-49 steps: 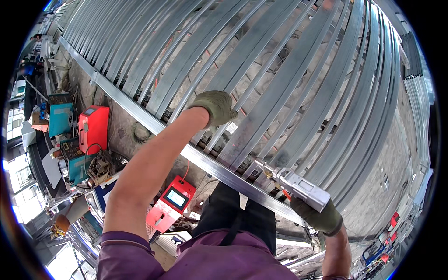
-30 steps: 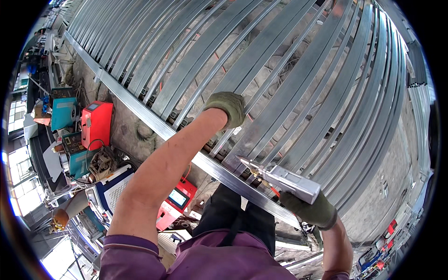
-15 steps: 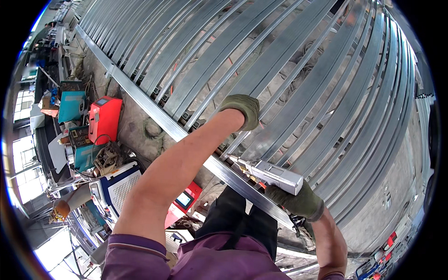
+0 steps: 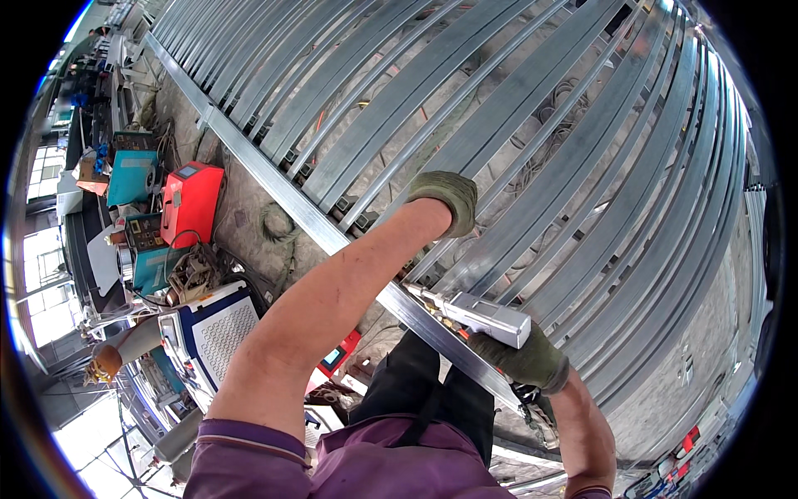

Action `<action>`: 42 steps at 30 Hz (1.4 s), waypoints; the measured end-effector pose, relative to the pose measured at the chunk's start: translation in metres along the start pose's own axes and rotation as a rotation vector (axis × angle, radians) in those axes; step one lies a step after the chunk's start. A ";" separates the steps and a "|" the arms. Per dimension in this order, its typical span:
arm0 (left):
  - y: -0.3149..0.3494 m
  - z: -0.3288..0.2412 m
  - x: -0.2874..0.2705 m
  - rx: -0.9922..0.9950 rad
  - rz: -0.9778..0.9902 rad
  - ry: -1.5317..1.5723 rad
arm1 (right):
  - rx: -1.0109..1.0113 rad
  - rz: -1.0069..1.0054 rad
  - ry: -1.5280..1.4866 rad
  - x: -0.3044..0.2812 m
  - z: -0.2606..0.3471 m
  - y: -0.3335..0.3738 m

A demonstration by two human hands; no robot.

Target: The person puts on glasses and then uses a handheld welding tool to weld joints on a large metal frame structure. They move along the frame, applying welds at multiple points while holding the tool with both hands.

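My right hand, in a dark green knit glove, is closed around a silver hand-held welding gun. The gun's narrow nozzle points left, close to where the bars meet the long metal rail in front of me. My left hand, gloved alike, reaches across the rail and is closed over the near part of a flat metal bar; its fingertips are hidden. Flat bars and thinner round tubes lie side by side, their near ends at the rail.
To the left stand a red machine, teal boxes and a white-and-blue cabinet with a perforated panel. Coiled cable lies on the concrete floor beyond the rail. Another red unit with a small screen is beside my legs.
The view has shifted slightly, so the frame and machines sit a little further right. My left hand shows slightly further right; the welding gun shows slightly lower and left, still in my right hand.
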State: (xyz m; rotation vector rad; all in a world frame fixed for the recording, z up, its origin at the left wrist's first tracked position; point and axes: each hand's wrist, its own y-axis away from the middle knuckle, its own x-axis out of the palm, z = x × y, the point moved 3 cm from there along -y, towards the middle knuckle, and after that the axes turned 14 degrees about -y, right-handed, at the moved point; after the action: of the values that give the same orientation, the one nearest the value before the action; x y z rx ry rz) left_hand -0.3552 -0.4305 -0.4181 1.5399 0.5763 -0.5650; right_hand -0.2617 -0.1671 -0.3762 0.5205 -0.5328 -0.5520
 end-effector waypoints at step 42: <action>-0.006 0.000 0.003 -0.004 0.007 -0.047 | 0.058 0.076 0.181 -0.004 0.010 -0.005</action>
State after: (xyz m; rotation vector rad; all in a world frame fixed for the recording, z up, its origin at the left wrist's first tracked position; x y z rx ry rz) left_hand -0.3571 -0.4305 -0.4242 1.5205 0.5361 -0.5932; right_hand -0.2724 -0.1718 -0.3734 0.5967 -0.3954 -0.4137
